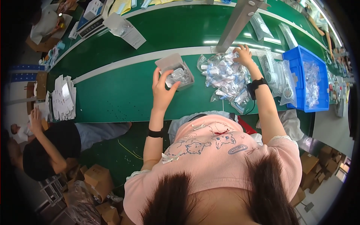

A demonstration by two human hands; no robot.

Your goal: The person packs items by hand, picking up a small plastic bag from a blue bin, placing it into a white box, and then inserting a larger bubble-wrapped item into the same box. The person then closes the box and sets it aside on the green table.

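A small open white box [190,79], its flap raised, stands on the green bench with clear-bagged contents [181,76] inside. My left hand [164,92] grips its near left side, fingers at the left wall and thumb by the near edge. To the right spreads a pile of clear plastic bags [223,75] containing white and light-blue parts. At the pile's far right edge, my right hand [245,58] reaches in with fingers apart; nothing shows clearly held in it.
A blue bin [298,80] with bagged items stands at the right, beside larger clear bags [275,73]. A metal post [236,26] rises behind the pile. Flat white cartons [64,98] are stacked at the left; another open box [125,30] lies farther back. Another person [52,150] is at left.
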